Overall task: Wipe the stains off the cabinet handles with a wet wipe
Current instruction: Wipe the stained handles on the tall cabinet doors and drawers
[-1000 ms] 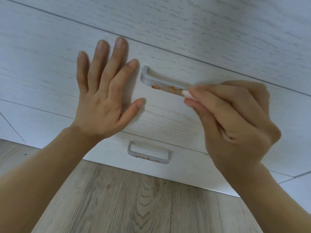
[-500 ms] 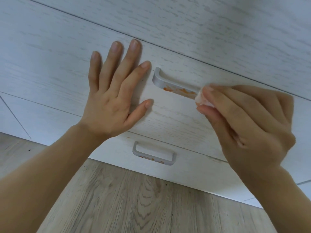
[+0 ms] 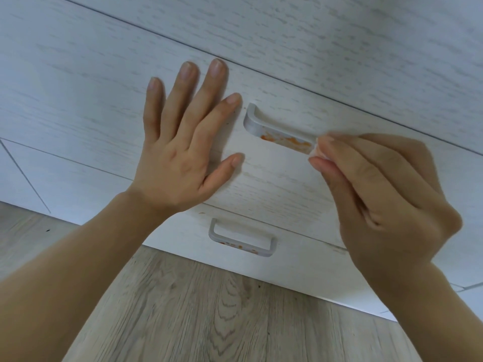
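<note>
White and bunched small, the wet wipe [image 3: 315, 150] shows only as a pale scrap pinched between the thumb and forefinger of the right hand [image 3: 379, 194], its other fingers curled in behind. The wipe is pressed against the right end of the upper handle [image 3: 264, 129], a pale grey bar mounted on the middle drawer front [image 3: 274, 184]. Orange stains [image 3: 287, 141] smear the front face of that bar from about its middle to the point where the wipe covers it; the left end looks clean.

Just left of the handle, the left hand [image 3: 180, 152] lies flat on the same drawer front, its fingers [image 3: 211, 82] straight and spread, thumb held out to the side, the forefinger tip near but not touching the bar's left end. Both forearms are bare.

Below, on the lowest drawer front, the lower handle [image 3: 241, 241] carries small orange spots along its bar and is touched by neither hand. The cabinet [image 3: 339, 48] is whitewashed wood grain, divided by thin dark seams. A grey-brown wood-look floor [image 3: 209, 309] runs beneath it.
</note>
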Demonstrator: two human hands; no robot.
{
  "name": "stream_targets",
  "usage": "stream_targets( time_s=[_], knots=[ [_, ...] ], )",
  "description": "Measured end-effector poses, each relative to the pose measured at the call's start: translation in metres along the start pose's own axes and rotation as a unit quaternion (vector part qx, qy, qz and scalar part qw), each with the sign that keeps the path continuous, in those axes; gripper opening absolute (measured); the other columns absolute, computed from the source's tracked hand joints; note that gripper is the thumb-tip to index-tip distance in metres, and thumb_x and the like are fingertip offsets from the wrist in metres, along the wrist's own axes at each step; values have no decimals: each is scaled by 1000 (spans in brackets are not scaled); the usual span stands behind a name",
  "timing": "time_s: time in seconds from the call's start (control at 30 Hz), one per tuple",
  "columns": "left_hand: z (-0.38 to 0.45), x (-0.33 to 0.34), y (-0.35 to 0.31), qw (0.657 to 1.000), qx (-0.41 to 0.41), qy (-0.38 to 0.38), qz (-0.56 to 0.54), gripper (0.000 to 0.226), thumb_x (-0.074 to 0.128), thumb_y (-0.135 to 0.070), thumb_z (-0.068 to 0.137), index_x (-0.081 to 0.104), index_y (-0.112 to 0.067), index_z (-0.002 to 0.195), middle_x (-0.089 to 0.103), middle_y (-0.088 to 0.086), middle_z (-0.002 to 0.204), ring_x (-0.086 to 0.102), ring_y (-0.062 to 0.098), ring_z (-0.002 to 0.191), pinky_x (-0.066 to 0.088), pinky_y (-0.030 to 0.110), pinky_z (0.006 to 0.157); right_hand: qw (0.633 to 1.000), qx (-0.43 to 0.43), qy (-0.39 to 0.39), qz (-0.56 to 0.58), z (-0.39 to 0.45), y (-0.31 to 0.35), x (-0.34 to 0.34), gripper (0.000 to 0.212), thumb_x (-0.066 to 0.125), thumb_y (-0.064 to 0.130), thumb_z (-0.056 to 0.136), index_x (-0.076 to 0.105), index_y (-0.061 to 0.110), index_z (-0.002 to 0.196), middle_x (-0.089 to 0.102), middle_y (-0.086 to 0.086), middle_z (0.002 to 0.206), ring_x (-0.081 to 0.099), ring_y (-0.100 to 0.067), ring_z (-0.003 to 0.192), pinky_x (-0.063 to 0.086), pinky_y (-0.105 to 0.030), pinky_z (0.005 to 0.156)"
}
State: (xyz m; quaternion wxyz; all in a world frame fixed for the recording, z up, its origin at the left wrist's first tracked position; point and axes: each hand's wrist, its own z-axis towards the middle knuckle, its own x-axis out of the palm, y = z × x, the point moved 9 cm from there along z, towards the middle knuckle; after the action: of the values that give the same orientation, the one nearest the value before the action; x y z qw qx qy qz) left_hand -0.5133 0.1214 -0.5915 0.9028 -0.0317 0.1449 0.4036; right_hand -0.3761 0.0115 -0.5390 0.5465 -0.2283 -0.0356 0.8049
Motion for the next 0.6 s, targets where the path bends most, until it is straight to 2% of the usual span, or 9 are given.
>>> stream_targets(
  time_s=[0.07, 0.17, 0.27, 0.37, 0.47, 0.6],
  knots=[
    [0, 1, 0, 1000, 0, -3, 4, 59, 40, -42, 95, 26, -8, 141, 22, 19, 145, -13, 11, 144, -7, 39, 117, 1000, 17, -1, 15, 0, -1, 1, 10, 68, 4, 88, 71, -3, 95, 71, -9, 91, 63, -23, 83, 52, -33, 72],
    [0, 1, -1, 1000, -1, -8, 1, 59, 39, -43, 95, 26, -7, 141, 23, 19, 145, -12, 11, 145, -6, 40, 117, 998, 44, -8, 44, -2, -6, -3, 10, 68, 2, 88, 70, -3, 96, 68, -7, 92, 65, -25, 82, 50, -24, 82],
    [-1, 1, 1, 1000, 5, -4, 3, 61, 38, -44, 96, 26, -7, 142, 23, 19, 147, -11, 12, 145, -6, 41, 117, 998, 39, -14, 41, -6, -6, -8, 11, 69, 1, 87, 68, -2, 98, 66, -6, 95, 63, -23, 83, 48, -20, 85],
    [-2, 2, 0, 1000, 11, -7, 11, 64, 38, -46, 95, 25, -7, 143, 23, 14, 149, -11, 13, 145, -5, 41, 117, 999, 19, -10, 36, -4, -2, -1, 10, 70, 2, 87, 70, -2, 96, 67, -7, 96, 64, -23, 85, 52, -27, 80],
    [-2, 2, 0, 1000, 10, -10, 20, 66, 41, -48, 92, 25, -8, 143, 23, 18, 146, -11, 12, 145, -5, 41, 117, 999, 14, -15, 40, -1, 1, 4, 10, 70, 4, 87, 71, 0, 96, 69, -7, 95, 65, -23, 84, 54, -36, 72],
    [-3, 3, 1, 1000, 11, -10, 19, 68, 42, -49, 91, 25, -9, 142, 22, 19, 146, -11, 12, 145, -4, 42, 117, 999, 36, -18, 37, -4, -1, 3, 10, 69, 6, 88, 70, 2, 97, 67, -4, 97, 63, -20, 86, 54, -37, 70]
  ],
)
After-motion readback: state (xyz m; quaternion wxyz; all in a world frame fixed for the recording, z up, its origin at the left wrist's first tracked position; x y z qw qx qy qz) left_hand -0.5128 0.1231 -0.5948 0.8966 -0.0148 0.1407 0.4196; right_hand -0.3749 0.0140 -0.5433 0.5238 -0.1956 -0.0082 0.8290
